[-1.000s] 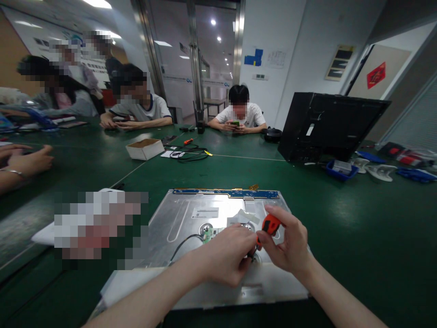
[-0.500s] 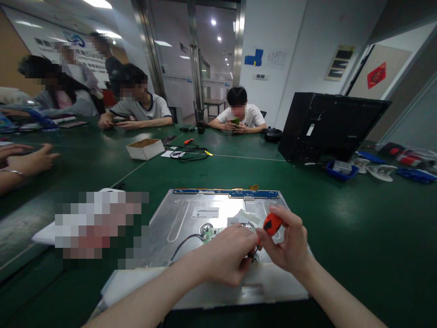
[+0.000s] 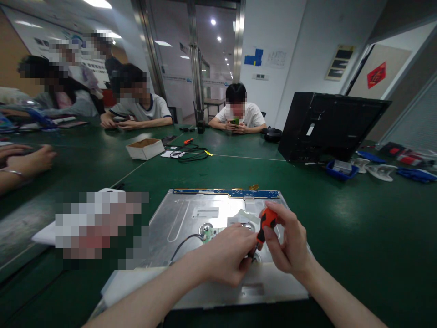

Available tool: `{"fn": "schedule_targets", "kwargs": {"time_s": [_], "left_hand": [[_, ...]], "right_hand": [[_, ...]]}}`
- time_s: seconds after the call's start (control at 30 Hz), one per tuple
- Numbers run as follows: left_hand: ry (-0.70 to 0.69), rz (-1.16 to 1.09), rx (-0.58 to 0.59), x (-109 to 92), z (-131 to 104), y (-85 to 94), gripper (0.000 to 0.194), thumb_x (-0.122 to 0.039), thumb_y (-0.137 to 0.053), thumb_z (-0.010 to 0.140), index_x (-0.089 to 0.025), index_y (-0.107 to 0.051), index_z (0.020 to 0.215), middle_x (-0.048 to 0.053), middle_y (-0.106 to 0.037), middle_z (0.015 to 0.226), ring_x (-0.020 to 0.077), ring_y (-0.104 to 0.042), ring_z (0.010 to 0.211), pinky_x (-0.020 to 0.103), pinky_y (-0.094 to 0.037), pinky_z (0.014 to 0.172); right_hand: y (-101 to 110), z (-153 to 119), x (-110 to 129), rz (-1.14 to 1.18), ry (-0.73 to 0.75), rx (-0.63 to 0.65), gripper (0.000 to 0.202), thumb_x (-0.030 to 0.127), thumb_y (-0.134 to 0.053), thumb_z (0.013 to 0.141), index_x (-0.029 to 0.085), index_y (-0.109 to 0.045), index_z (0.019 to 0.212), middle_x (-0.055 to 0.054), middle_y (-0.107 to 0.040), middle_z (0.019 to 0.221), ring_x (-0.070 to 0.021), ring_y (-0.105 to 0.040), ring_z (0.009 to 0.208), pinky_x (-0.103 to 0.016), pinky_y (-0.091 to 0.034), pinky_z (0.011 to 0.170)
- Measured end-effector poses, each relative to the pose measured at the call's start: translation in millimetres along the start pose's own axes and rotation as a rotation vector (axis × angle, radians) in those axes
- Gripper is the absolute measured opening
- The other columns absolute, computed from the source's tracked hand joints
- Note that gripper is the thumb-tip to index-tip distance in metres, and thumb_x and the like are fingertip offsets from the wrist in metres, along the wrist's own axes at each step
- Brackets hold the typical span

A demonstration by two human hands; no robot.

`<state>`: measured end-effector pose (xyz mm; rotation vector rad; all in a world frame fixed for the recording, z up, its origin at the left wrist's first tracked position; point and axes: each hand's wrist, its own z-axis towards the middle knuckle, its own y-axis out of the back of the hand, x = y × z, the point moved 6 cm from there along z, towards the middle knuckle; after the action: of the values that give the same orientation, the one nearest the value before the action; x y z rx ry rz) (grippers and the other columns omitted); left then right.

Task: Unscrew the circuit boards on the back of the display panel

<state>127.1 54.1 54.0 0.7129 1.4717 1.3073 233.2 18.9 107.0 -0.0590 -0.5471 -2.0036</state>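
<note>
A red-and-black screwdriver [image 3: 268, 219] stands tilted over the back of a silver metal display panel [image 3: 184, 207]. My right hand [image 3: 290, 239] grips its handle between thumb and fingers. Curled around the lower end of the tool, my left hand [image 3: 230, 253] has its fingertips closed at the shaft; the tip is hidden behind them. Partly covered by that hand is a green circuit board [image 3: 210, 233], with a black cable [image 3: 179, 246] running off to the left. A blue circuit strip [image 3: 211, 193] lines the panel's far edge. White sheeting [image 3: 273, 284] lies along the near edge.
On the green table [image 3: 348, 237], an open white box [image 3: 145, 149] and black cables [image 3: 191, 154] lie beyond the panel. A black monitor casing [image 3: 331, 127] and a blue tray [image 3: 342, 170] stand at right. Several people sit opposite; another person's hands [image 3: 29, 161] rest at left.
My right hand has turned the screwdriver's handle, and its fingers have shifted so that more of the handle shows. My left hand has stayed almost still.
</note>
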Motion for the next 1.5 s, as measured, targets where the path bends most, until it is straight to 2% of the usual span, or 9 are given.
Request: {"fn": "schedule_targets", "kwargs": {"time_s": [0.13, 0.33, 0.43, 0.6, 0.8, 0.97, 1.13, 1.27, 1.5], "left_hand": [[-0.003, -0.004, -0.007, 0.4, -0.4, -1.1, 0.018, -0.013, -0.061, 0.07, -0.02, -0.051, 0.084, 0.007, -0.067, 0.089, 0.024, -0.063, 0.079, 0.036, -0.05, 0.072], [0.009, 0.001, 0.021, 0.6, 0.1, -1.5, 0.016, -0.013, -0.062, 0.071, -0.02, -0.051, 0.081, 0.006, -0.065, 0.084, 0.0238, -0.061, 0.076, 0.036, -0.05, 0.071], [0.009, -0.031, 0.022, 0.2, 0.6, 0.4, 0.02, -0.011, -0.062, 0.069, -0.021, -0.051, 0.083, 0.005, -0.066, 0.086, 0.023, -0.061, 0.078, 0.035, -0.05, 0.073], [-0.025, 0.013, 0.003, -0.9, -0.2, 0.7, 0.019, -0.012, -0.061, 0.07, -0.02, -0.051, 0.083, 0.006, -0.066, 0.086, 0.0225, -0.061, 0.075, 0.034, -0.048, 0.069], [-0.015, -0.001, -0.013, -0.7, -1.2, -0.1, 0.02, -0.013, -0.06, 0.071, -0.02, -0.05, 0.087, 0.006, -0.067, 0.089, 0.024, -0.063, 0.078, 0.036, -0.049, 0.071], [-0.002, 0.01, 0.009, -1.7, 0.1, 1.8, 0.019, -0.013, -0.061, 0.071, -0.021, -0.048, 0.081, 0.004, -0.064, 0.082, 0.0225, -0.06, 0.072, 0.035, -0.048, 0.066], [-0.016, -0.023, -0.01, -0.6, -0.3, 1.5, 0.021, -0.011, -0.062, 0.071, -0.021, -0.049, 0.084, 0.004, -0.065, 0.085, 0.0224, -0.062, 0.076, 0.035, -0.049, 0.07], [-0.019, 0.009, -0.001, 0.7, -0.8, -0.9, 0.02, -0.012, -0.061, 0.071, -0.02, -0.051, 0.087, 0.006, -0.066, 0.089, 0.0225, -0.062, 0.077, 0.034, -0.048, 0.069], [-0.008, -0.002, -0.011, -0.9, -0.5, 1.3, 0.021, -0.012, -0.061, 0.072, -0.021, -0.048, 0.085, 0.005, -0.066, 0.087, 0.0234, -0.062, 0.078, 0.036, -0.049, 0.071]], "right_hand": [[0.7, 0.3, 0.2, -0.05, 0.019, -0.063, 0.046, 0.015, -0.054, 0.091, 0.022, -0.044, 0.136, 0.003, -0.055, 0.073, -0.0128, -0.051, 0.053, -0.023, -0.045, 0.045], [0.9, 3.2, 2.2, -0.097, 0.04, -0.037, 0.041, 0.021, -0.057, 0.093, 0.023, -0.046, 0.133, 0.005, -0.055, 0.069, -0.0126, -0.049, 0.048, -0.024, -0.045, 0.044], [1.1, 2.6, 2.7, -0.038, 0.029, -0.013, 0.04, 0.022, -0.049, 0.095, 0.021, -0.044, 0.135, 0.002, -0.056, 0.073, -0.0144, -0.053, 0.053, -0.025, -0.047, 0.046], [0.6, -0.4, -0.6, 0.048, -0.04, 0.019, 0.045, 0.014, -0.041, 0.094, 0.02, -0.043, 0.138, -0.006, -0.064, 0.09, -0.0162, -0.061, 0.066, -0.028, -0.053, 0.053], [1.8, 2.3, 2.4, -0.015, 0.037, -0.043, 0.046, 0.012, -0.049, 0.09, 0.021, -0.045, 0.135, 0.003, -0.053, 0.071, -0.0148, -0.052, 0.056, -0.025, -0.044, 0.047], [0.9, 4.9, 4.6, -0.083, 0.063, -0.054, 0.043, 0.013, -0.056, 0.09, 0.021, -0.047, 0.131, 0.004, -0.052, 0.071, -0.0124, -0.048, 0.051, -0.024, -0.04, 0.043], [2.2, 4.7, 4.5, -0.012, 0.054, -0.009, 0.045, 0.018, -0.047, 0.091, 0.02, -0.047, 0.136, -0.001, -0.059, 0.077, -0.0163, -0.056, 0.059, -0.027, -0.047, 0.048], [3.1, 4.1, 2.8, 0.039, 0.011, 0.018, 0.05, 0.012, -0.042, 0.09, 0.019, -0.046, 0.139, -0.006, -0.065, 0.09, -0.0166, -0.061, 0.067, -0.028, -0.052, 0.053], [3.1, 3.3, 2.9, -0.067, 0.043, -0.049, 0.044, 0.014, -0.052, 0.091, 0.023, -0.049, 0.133, 0.003, -0.056, 0.072, -0.0134, -0.053, 0.053, -0.024, -0.044, 0.044]]}}
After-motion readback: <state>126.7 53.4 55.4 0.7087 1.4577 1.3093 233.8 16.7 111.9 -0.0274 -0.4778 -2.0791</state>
